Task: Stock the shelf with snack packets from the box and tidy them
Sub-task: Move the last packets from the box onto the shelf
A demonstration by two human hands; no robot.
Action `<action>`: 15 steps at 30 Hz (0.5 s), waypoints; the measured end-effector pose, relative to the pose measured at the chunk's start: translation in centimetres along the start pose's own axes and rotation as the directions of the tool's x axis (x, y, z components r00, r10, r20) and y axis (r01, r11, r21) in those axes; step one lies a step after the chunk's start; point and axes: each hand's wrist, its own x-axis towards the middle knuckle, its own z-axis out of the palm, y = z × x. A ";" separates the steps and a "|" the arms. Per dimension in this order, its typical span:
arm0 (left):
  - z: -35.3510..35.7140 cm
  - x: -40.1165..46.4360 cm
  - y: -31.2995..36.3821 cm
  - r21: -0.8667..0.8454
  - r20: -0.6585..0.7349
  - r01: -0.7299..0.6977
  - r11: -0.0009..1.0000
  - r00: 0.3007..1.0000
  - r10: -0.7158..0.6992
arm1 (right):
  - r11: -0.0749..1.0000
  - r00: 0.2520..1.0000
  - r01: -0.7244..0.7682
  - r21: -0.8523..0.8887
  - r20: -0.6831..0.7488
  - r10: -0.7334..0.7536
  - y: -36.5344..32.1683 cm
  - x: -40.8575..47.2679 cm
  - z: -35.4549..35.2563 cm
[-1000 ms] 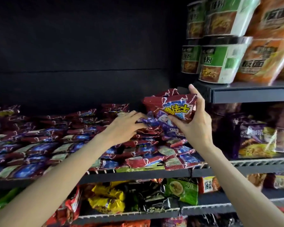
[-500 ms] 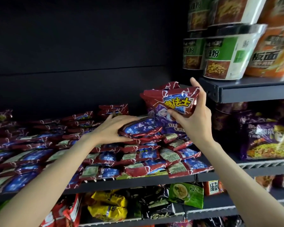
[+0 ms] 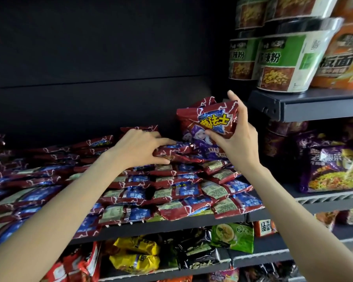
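An upright red snack packet [image 3: 210,121] is held at one o'clock from the frame's centre by the right hand [image 3: 235,145], thumb curled across its front and fingers behind, while a flat packet [image 3: 171,150] atop the pile is pinched at its near end by the left hand [image 3: 139,149] just beside it at nine o'clock. Below, toward six and eight o'clock, the shelf [image 3: 192,222] is already covered with overlapping red and blue packets [image 3: 171,194]. Stocking is judged largely done, with these packets left to set and straighten; the box is not seen.
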 end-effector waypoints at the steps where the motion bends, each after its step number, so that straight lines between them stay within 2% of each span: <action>1: 0.3 0.4 -0.2 -0.093 -0.012 -0.017 0.996 1.000 0.016 | 1.000 1.000 -0.004 -0.005 -0.002 0.004 0.1 0.0 -0.1; 4: 2.5 -0.1 -0.4 -0.412 -0.107 -0.067 0.909 0.994 0.024 | 1.000 1.000 -0.023 -0.017 -0.003 0.023 0.4 0.0 -0.4; 7: 4.9 -1.2 -0.1 -0.510 -0.325 -0.100 0.854 0.942 -0.084 | 0.998 0.999 -0.043 -0.037 0.011 0.043 0.9 -0.1 -0.5; 9: 5.9 -1.3 -0.1 -0.483 -0.460 -0.135 0.865 0.880 -0.119 | 0.995 0.997 -0.077 -0.055 0.011 0.078 1.2 -0.1 -0.5; 11: 6.1 -0.9 -0.2 -0.376 -0.532 -0.178 0.909 0.845 -0.054 | 0.994 0.996 -0.086 -0.074 0.002 0.087 1.5 -0.1 -0.4; 15: 7.0 -0.5 0.2 -0.246 -0.429 -0.185 0.951 0.901 0.065 | 0.994 1.000 -0.011 -0.111 -0.013 0.009 1.3 -0.1 -0.3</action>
